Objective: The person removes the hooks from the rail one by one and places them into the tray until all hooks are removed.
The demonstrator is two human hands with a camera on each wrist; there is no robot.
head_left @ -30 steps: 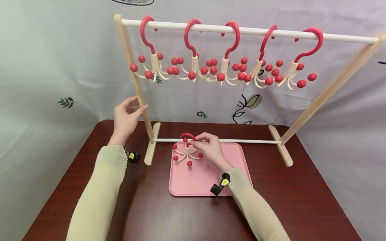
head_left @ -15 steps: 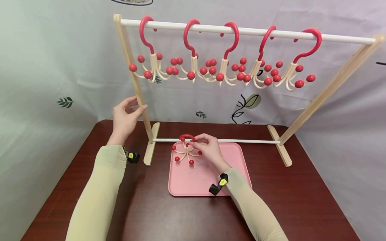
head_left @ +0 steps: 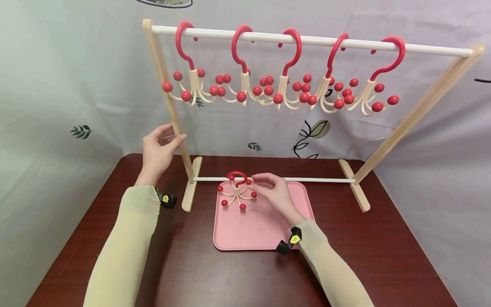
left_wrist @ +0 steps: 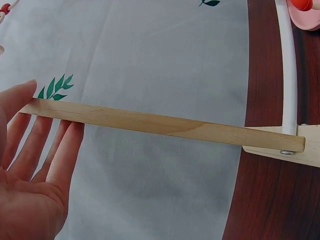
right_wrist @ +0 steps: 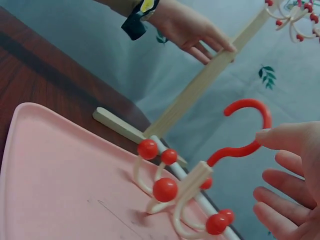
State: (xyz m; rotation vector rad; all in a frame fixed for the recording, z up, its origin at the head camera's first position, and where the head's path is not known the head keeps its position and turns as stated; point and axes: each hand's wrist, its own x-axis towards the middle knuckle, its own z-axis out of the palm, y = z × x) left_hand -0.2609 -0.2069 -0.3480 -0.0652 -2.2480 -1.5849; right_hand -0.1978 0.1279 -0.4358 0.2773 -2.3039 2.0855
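Beside the right hand (head_left: pixel 278 195), spread and empty, the hanger (right_wrist: pixel 194 183) looks light, stiff, slick, best pinched by its hook (right_wrist: pixel 267 118); the left hand (head_left: pixel 158 152) pinches the upright (left_wrist: pixel 165 123).

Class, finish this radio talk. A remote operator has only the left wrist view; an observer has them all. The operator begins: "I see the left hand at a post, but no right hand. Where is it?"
Observer: The right hand is beside the red hook of a hanger; I can't be sure whether they touch.
Operator: What is that hanger resting on?
Observer: The tray, toward its left side.
Operator: Are there others, higher up?
Observer: Yes, five hangers hang from the top bar.
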